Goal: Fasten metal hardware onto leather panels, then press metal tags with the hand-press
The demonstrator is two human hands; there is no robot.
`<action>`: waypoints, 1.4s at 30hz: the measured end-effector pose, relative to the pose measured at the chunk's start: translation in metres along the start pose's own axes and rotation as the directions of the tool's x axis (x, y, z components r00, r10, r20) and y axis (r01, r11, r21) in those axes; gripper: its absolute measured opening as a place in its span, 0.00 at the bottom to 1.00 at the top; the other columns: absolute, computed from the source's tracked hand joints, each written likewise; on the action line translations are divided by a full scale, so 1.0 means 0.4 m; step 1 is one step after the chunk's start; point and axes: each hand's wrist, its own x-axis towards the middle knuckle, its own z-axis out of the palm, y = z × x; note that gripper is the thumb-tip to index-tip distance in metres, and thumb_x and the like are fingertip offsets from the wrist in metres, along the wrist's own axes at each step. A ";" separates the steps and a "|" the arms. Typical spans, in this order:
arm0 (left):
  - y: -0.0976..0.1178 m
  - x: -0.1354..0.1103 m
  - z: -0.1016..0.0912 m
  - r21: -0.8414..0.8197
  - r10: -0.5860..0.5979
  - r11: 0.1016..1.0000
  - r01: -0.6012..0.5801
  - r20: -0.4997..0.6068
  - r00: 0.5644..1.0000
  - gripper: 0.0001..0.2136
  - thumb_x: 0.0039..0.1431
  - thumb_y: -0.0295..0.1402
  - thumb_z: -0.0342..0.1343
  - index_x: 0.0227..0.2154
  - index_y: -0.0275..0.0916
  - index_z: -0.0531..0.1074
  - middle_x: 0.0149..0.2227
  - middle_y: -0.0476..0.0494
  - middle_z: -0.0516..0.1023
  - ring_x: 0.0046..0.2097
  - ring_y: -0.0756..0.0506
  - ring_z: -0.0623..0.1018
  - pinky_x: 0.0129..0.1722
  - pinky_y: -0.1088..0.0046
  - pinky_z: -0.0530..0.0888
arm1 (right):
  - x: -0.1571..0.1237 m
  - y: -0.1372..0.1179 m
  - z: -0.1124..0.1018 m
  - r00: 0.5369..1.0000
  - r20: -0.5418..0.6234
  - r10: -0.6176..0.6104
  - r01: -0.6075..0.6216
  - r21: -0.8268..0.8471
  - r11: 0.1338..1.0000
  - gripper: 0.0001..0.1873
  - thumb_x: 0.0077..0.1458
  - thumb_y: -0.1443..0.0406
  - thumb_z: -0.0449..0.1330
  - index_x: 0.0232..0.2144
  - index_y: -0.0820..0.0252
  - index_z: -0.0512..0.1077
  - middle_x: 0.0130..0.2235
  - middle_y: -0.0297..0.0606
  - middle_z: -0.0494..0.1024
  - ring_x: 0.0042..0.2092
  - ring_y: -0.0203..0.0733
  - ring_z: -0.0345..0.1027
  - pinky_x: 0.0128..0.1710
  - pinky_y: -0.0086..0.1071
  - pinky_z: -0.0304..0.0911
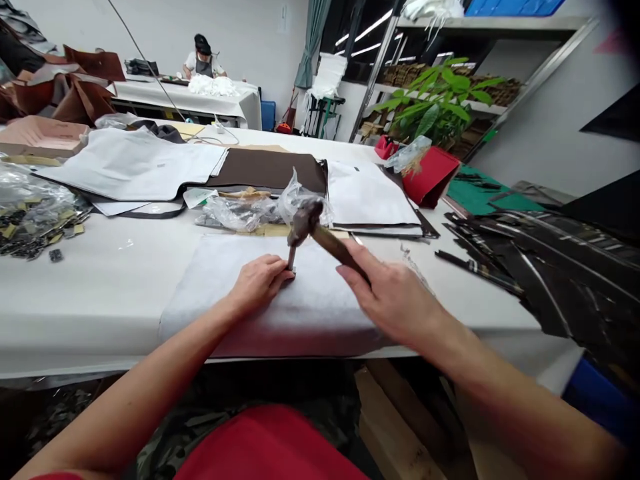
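My left hand [259,283] pinches a slim metal punch [291,255] upright on a white padded mat [310,320] at the table's front. Its tip meets a small metal piece on the mat, mostly hidden by my fingers. My right hand [395,300] grips a wooden-handled hammer [340,248] by its handle. The dark hammer head [306,220] hangs just above the punch's top, and I cannot tell whether they touch.
Clear plastic bags with small metal parts [30,213] lie at the left, and dark leather strips [530,267] are heaped at the right. Brown leather [265,170], white sheets and a red leather piece [430,177] lie behind. A co-worker [203,63] sits at a far table.
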 end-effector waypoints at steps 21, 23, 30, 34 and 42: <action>0.011 0.324 -0.022 0.004 0.008 1.000 -0.008 0.188 0.982 0.06 0.58 0.33 0.60 0.27 0.41 0.74 0.31 0.45 0.77 0.35 0.43 0.76 0.33 0.69 0.69 | -0.144 0.425 0.139 0.887 -0.118 0.447 -0.413 0.234 0.880 0.42 0.54 0.44 0.65 0.65 0.59 0.68 0.59 0.51 0.75 0.60 0.61 0.69 0.62 0.53 0.63; 0.044 0.363 -0.077 -0.075 0.107 0.992 -0.100 0.090 0.990 0.07 0.59 0.32 0.57 0.26 0.41 0.74 0.29 0.47 0.76 0.32 0.45 0.75 0.32 0.70 0.68 | -0.117 0.404 0.126 0.858 0.134 0.496 -0.477 0.567 0.671 0.48 0.51 0.45 0.69 0.69 0.55 0.62 0.57 0.50 0.77 0.58 0.58 0.72 0.58 0.52 0.68; 0.212 0.796 -0.365 -0.191 0.312 0.909 -0.370 -0.276 0.909 0.06 0.63 0.28 0.55 0.32 0.29 0.73 0.34 0.47 0.78 0.38 0.48 0.80 0.36 0.76 0.71 | 0.184 0.412 -0.175 0.844 -0.101 0.526 -0.186 0.866 0.464 0.20 0.44 0.60 0.75 0.41 0.56 0.79 0.42 0.41 0.84 0.36 0.47 0.78 0.40 0.43 0.76; 0.291 0.985 -0.537 0.027 0.564 0.727 -0.686 -0.594 0.574 0.18 0.66 0.31 0.38 0.39 0.24 0.72 0.38 0.50 0.75 0.51 0.42 0.80 0.40 0.72 0.68 | 0.335 0.373 -0.395 0.530 -0.848 -0.024 0.218 0.109 0.970 0.26 0.54 0.69 0.66 0.56 0.60 0.76 0.55 0.43 0.78 0.53 0.43 0.73 0.57 0.39 0.66; 0.090 0.986 -0.289 -0.224 0.209 0.918 -0.328 -0.430 0.878 0.13 0.63 0.20 0.49 0.40 0.34 0.78 0.43 0.45 0.83 0.45 0.51 0.79 0.48 0.71 0.77 | 0.394 0.506 -0.160 0.754 -0.635 -0.167 0.071 -0.173 0.982 0.37 0.58 0.72 0.55 0.69 0.56 0.61 0.55 0.41 0.79 0.54 0.49 0.73 0.58 0.45 0.68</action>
